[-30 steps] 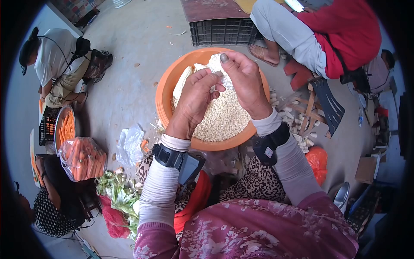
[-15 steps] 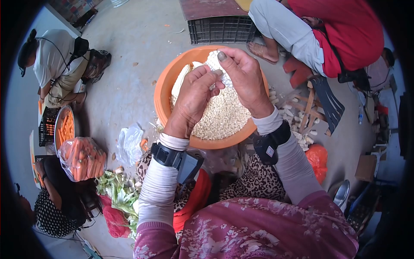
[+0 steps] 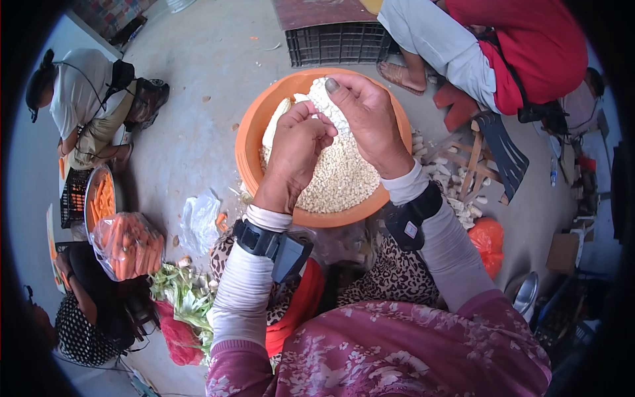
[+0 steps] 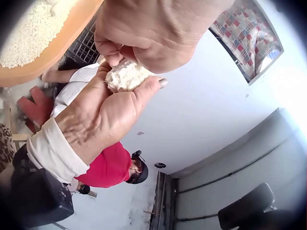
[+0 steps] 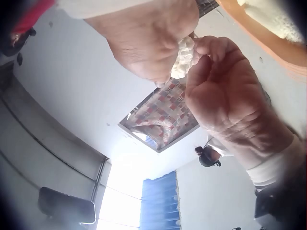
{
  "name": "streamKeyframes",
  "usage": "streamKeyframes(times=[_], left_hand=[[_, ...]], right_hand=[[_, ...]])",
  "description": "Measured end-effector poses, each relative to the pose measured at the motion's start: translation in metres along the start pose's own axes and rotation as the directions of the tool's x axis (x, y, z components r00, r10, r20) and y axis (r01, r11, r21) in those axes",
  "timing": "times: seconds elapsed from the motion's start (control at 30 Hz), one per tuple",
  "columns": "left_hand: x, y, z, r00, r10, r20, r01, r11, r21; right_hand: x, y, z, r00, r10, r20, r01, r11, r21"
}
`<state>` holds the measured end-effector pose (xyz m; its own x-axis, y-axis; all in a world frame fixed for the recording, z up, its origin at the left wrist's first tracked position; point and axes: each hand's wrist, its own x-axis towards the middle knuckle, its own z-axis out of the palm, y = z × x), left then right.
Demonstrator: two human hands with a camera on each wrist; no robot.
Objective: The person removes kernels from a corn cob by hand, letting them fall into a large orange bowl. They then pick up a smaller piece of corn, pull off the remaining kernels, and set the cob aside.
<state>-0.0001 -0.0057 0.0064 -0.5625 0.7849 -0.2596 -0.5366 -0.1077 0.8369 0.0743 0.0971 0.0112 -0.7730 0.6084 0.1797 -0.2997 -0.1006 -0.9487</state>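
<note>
A pale corn cob (image 3: 326,106) with white kernels is held up over an orange tub (image 3: 248,162). My right hand (image 3: 374,122) grips it, the thumb lying along its near side. From the other side, my left hand (image 3: 294,149) has its curled fingers at the cob, close to the right palm. In the left wrist view the cob's rough white end (image 4: 127,76) shows between both hands. The right wrist view has the curled left fingers (image 5: 211,48) at the cob's edge. Loose corn kernels (image 3: 340,178) fill much of the tub, with another cob (image 3: 276,124) lying at its left side.
A black crate (image 3: 337,45) stands behind the tub. Stripped cobs (image 3: 456,188) lie on the floor to the right beside a wooden stool frame (image 3: 473,169). Bagged carrots (image 3: 129,245) and green husks (image 3: 185,291) lie left. Other people sit around.
My left thumb has drawn back from the cob's face and its fingers have curled in. More of the cob shows now. The right hand keeps its grip, shifted slightly left.
</note>
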Motion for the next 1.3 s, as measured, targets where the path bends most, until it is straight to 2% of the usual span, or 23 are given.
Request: streamKeyframes(times=[0.07, 0.17, 0.2, 0.27, 0.37, 0.5, 0.53, 0.57, 0.7, 0.83, 1.03, 1.1, 1.17, 1.3], left_hand=[[0.001, 0.003, -0.004, 0.989, -0.009, 0.150, 0.023, 0.996, -0.089], [-0.004, 0.009, 0.000, 0.981, 0.005, 0.196, 0.022, 0.990, -0.136], [-0.004, 0.007, 0.000, 0.981, 0.006, 0.196, 0.022, 0.990, -0.137], [-0.002, 0.003, 0.002, 0.993, 0.016, 0.121, -0.020, 0.999, 0.027], [-0.002, 0.004, 0.003, 0.992, 0.029, 0.123, -0.039, 0.996, 0.078], [0.001, 0.002, -0.003, 0.985, 0.055, 0.165, -0.065, 0.996, 0.058], [0.001, 0.003, -0.003, 0.984, 0.035, 0.176, -0.033, 0.999, -0.015], [0.000, 0.004, -0.003, 0.982, 0.016, 0.188, 0.001, 0.996, -0.088], [0.000, 0.005, -0.005, 0.980, 0.020, 0.197, 0.004, 0.993, -0.120], [0.000, 0.005, -0.005, 0.984, 0.015, 0.179, -0.004, 0.998, -0.061], [0.000, 0.006, -0.005, 0.987, 0.005, 0.160, -0.002, 1.000, -0.017], [-0.002, 0.009, -0.003, 0.987, 0.003, 0.159, -0.001, 1.000, -0.017], [-0.007, 0.015, 0.005, 0.995, -0.009, 0.104, 0.022, 0.992, -0.126], [-0.002, 0.010, -0.001, 0.996, -0.022, 0.089, 0.040, 0.978, -0.207]], right_hand=[[0.001, -0.002, -0.002, 1.000, 0.007, -0.013, -0.007, 0.999, 0.037], [0.003, 0.001, -0.006, 1.000, -0.004, -0.027, 0.005, 0.999, 0.049], [0.004, 0.003, -0.007, 0.999, -0.026, -0.031, 0.027, 0.999, 0.026], [0.004, 0.004, -0.007, 0.999, -0.019, -0.027, 0.020, 0.998, 0.052], [0.004, 0.003, -0.009, 0.999, 0.020, -0.026, -0.016, 0.990, 0.141], [0.005, -0.002, -0.012, 0.996, 0.089, -0.008, -0.084, 0.963, 0.255], [0.005, -0.002, -0.011, 0.996, 0.089, -0.008, -0.084, 0.963, 0.255], [0.005, -0.001, -0.010, 0.998, 0.058, -0.016, -0.054, 0.977, 0.205], [0.005, 0.002, -0.009, 1.000, -0.025, -0.017, 0.026, 0.997, 0.068], [0.004, 0.000, -0.008, 1.000, 0.008, -0.008, -0.007, 0.997, 0.071], [0.003, -0.001, -0.007, 0.999, -0.042, 0.010, 0.042, 0.999, -0.033], [0.003, -0.002, -0.006, 0.996, -0.089, 0.029, 0.092, 0.984, -0.154], [-0.001, -0.008, -0.004, 0.995, -0.081, 0.061, 0.093, 0.974, -0.208], [-0.005, -0.009, 0.001, 0.990, -0.103, 0.095, 0.128, 0.945, -0.301]])
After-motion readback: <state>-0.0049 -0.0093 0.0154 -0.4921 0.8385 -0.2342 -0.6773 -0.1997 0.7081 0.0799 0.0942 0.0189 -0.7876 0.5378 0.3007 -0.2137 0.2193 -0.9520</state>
